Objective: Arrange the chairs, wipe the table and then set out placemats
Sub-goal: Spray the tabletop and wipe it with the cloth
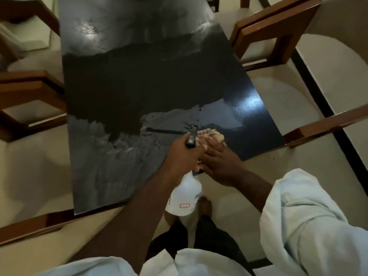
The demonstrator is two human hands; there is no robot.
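The long rectangular table was glossy black, streaked with pale wet smears. The left hand gripped the neck of a white plastic spray bottle with a black trigger head, held at the near edge. Its small red-bordered label was too blurred to read. The right hand pressed flat, fingers straight, on a crumpled pale cloth. Angular wooden chairs flanked the table
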